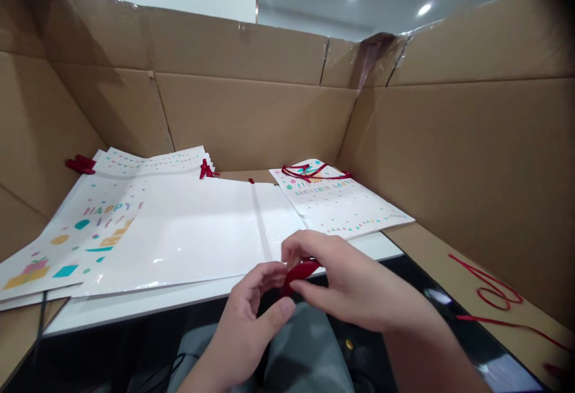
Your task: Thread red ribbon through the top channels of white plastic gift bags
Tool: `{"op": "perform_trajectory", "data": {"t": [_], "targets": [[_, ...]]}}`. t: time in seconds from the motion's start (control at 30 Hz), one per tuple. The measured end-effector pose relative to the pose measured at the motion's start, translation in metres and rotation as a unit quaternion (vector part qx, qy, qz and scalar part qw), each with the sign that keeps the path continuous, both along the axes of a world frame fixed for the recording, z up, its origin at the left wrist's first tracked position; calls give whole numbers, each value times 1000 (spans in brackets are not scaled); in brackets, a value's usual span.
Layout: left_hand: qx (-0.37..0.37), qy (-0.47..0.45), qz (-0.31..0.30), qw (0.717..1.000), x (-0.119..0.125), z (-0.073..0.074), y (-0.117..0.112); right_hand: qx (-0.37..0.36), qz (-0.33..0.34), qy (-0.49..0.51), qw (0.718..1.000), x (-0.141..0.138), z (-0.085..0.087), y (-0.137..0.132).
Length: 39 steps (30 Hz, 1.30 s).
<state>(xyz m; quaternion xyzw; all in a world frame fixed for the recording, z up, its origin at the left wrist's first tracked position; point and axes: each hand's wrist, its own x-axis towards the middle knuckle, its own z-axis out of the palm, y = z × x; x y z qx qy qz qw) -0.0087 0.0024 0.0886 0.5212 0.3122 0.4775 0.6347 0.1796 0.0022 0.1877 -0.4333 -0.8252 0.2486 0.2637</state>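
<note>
Creased brown cardboard walls stand around the white table with its flat, glossy printed papers, and at its near edge the right hand pinches a smooth, folded red ribbon, while the left hand curls at its end, whether gripping I cannot tell.

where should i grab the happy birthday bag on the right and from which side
I'd pinch the happy birthday bag by its near right corner, coming from your side with the right hand once freed: the bag lies flat with that corner jutting out, while its far edge sits close to the cardboard wall.
</note>
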Motion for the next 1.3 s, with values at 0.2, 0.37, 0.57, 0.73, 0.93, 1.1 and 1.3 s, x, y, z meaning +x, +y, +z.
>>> {"op": "perform_trajectory", "data": {"t": [0.2,0.37,0.57,0.73,0.93,1.1,1.3], "targets": [[-97,-19,17,995,8,8,12,2,-49,44,998,-9,-19,-1],[-95,-55,129,986,0,1,12,22,-109,215,970,1,-27,-8],[-85,-26,143,986,-6,11,12,-145,-81,424,890,-18,-56,-1],[-50,-4,150,987,-9,5,8,-170,-106,425,883,-51,-115,-7],[22,20,204,979,-20,9,6,-117,-151,340,921,-42,-103,-17],[55,21,210,976,-20,25,15,-112,-113,224,962,-28,-82,-21],[57,47,199,977,-17,27,15,-127,-124,220,959,-32,-90,-24]]}}
